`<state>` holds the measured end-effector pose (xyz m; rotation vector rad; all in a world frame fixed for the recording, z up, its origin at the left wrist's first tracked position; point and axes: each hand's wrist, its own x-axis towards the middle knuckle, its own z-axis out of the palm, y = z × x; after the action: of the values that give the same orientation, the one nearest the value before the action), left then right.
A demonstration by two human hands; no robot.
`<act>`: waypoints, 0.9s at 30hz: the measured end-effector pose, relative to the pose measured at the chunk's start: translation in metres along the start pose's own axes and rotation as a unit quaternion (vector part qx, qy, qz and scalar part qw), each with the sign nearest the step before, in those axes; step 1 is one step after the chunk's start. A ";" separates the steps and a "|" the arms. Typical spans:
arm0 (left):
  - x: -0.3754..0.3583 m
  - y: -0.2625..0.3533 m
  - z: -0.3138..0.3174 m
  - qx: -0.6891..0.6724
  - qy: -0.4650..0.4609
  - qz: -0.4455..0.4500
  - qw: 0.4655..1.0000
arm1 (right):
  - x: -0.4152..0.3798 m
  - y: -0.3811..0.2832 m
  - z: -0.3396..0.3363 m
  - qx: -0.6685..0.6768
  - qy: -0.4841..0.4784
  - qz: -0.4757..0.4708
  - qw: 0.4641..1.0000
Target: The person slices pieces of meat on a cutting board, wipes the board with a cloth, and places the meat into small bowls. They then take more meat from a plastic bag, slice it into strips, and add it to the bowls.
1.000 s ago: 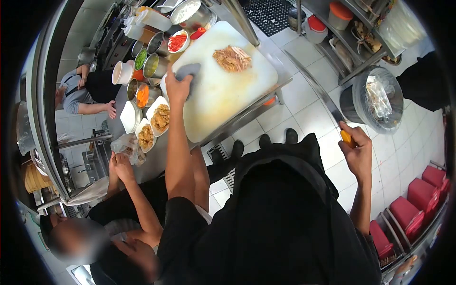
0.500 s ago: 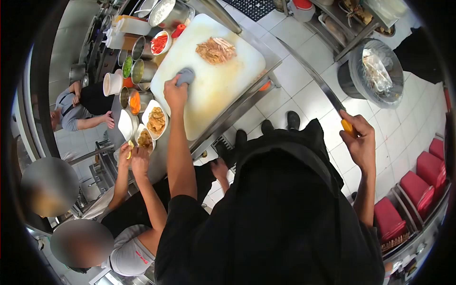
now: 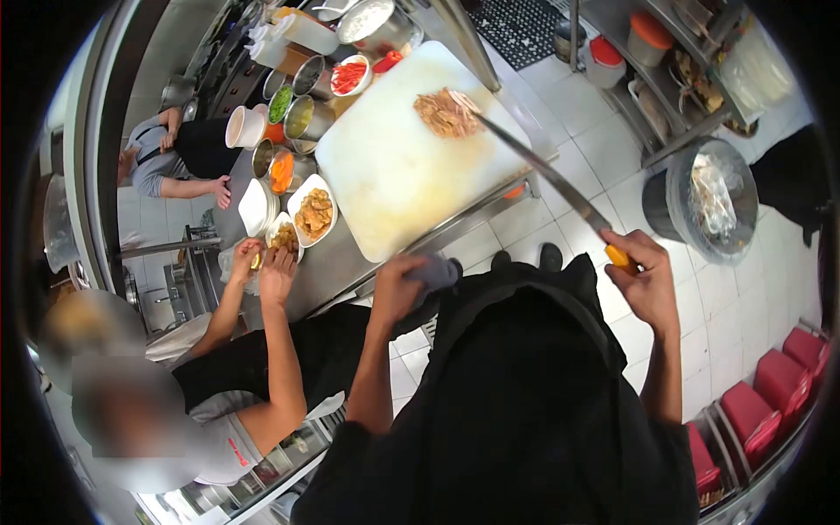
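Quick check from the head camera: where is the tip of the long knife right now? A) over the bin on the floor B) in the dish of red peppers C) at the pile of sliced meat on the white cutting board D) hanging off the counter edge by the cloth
C: the long knife, held by the right hand, reaches across the white cutting board so its tip meets the sliced meat.

White tiled floor [image 3: 560,219], black mat [image 3: 516,26] at top. Steel counter [image 3: 324,271], wire shelving [image 3: 665,96] (tubs on it), lined bin [image 3: 709,197], red seats [image 3: 770,385] lower right.
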<state>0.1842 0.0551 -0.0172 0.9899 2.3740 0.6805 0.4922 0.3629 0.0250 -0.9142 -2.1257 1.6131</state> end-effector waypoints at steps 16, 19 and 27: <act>0.004 -0.097 -0.043 0.144 0.528 -0.173 0.819 | 0.111 -0.028 0.134 0.043 -0.215 0.116 0.969; 0.003 -0.126 -0.026 0.152 0.448 -0.168 0.865 | 0.110 -0.033 0.135 0.040 -0.204 0.126 0.970; -0.009 -0.136 -0.021 0.142 0.408 -0.144 0.891 | 0.113 -0.031 0.134 0.050 -0.163 0.119 0.978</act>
<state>0.1082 -0.0408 -0.0812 0.4539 3.3458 0.7383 0.3184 0.3331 -0.0012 -0.9568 -2.1811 2.0974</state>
